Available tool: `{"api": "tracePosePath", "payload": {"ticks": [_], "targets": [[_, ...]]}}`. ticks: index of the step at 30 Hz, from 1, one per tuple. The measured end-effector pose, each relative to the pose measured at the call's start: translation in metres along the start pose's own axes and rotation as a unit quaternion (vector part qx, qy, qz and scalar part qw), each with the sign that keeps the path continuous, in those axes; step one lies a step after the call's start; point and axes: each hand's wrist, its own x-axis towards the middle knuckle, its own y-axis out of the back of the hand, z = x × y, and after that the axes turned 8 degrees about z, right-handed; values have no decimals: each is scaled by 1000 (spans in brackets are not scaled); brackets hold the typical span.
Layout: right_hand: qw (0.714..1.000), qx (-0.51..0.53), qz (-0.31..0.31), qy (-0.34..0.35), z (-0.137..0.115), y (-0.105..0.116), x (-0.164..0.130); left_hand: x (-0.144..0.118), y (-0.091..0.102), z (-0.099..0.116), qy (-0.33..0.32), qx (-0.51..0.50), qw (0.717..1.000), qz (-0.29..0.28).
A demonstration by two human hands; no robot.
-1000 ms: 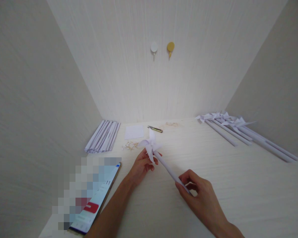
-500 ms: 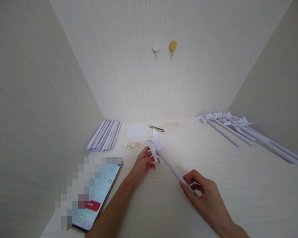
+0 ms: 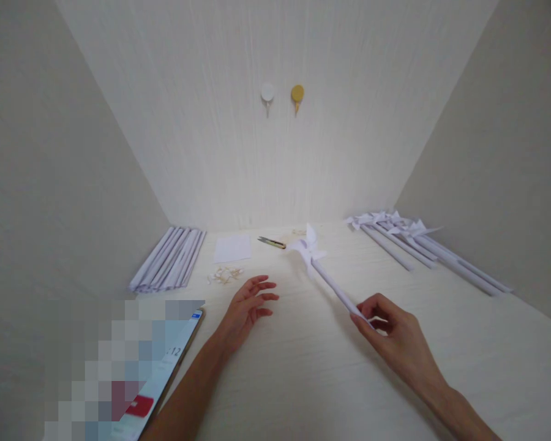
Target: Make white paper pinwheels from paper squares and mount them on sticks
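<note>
A white paper pinwheel slants up and away over the table, its folded blades at the far end. My right hand pinches the near end of its rolled stick between thumb and fingers. My left hand holds nothing; its fingers are apart, pointing right, with a gap between them and the pinwheel. Just beyond the left fingers lies a small pile of short pale pieces, too small to make out exactly. Thread snips lie behind the pinwheel's blades, to the left.
Several rolled paper sticks lie bundled at the left, beside white paper squares. Several finished pinwheels lie along the right wall. A phone, partly blurred out, is at the near left. Two hooks hang on the back wall.
My left hand has let go of the pinwheel's blades and drawn back to the left. My right hand has carried the pinwheel rightward and away. The view has shifted a little to the right.
</note>
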Motion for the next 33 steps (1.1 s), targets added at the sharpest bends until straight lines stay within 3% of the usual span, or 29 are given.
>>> {"api": "tracePosePath", "payload": {"ticks": [13,21,26,33], "targets": [[988,-108,111,-19,72,76,59,0,-1,1,10,27,1000,6],[975,-179,130,-37,114,120,83,-1,-5,3,25,49,998,28],[964,-224,136,-51,133,132,94,-2,-6,4,32,51,997,42],[959,-259,110,-40,147,131,105,0,-4,2,36,54,997,36]]}}
